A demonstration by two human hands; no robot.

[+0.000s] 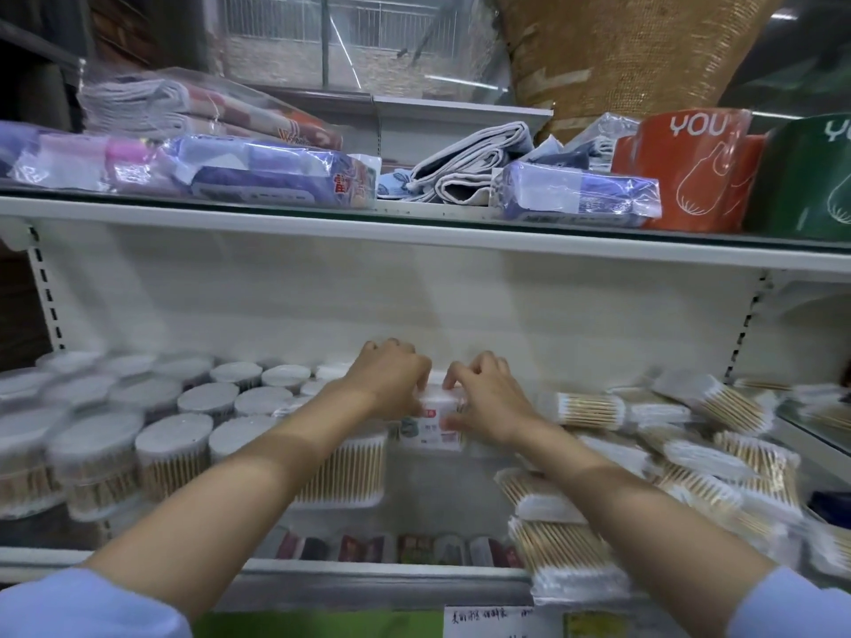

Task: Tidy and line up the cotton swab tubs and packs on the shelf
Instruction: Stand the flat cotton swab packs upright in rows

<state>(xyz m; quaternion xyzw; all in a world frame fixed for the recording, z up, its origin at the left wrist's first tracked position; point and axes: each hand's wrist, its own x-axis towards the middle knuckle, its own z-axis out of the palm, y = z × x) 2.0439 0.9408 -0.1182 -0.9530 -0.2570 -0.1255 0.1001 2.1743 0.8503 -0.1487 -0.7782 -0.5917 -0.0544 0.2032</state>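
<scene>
Cotton swab tubs (193, 407) stand in rough rows at shelf (368, 575) left; both hands, left hand (391, 379) and right hand (488, 398), clasp a labelled box (435, 421) mid-shelf; packs (690, 453) at right lie jumbled, seemingly unsorted.

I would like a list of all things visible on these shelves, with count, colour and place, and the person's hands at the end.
Round swab tubs: many, clear with white tops, lower shelf, left.
Rectangular swab tub: one, clear with red label, centre, held between both hands.
Swab packs: many, clear with wooden sticks, lower shelf, right, piled unevenly.
Wrapped cloth packs: several, blue and purple, upper shelf.
Folded cloths: a few, grey-white, upper shelf, centre.
Orange tub: one, upper shelf, right.
Green tub: one, far right.
Left hand: grips tub.
Right hand: grips tub.
</scene>
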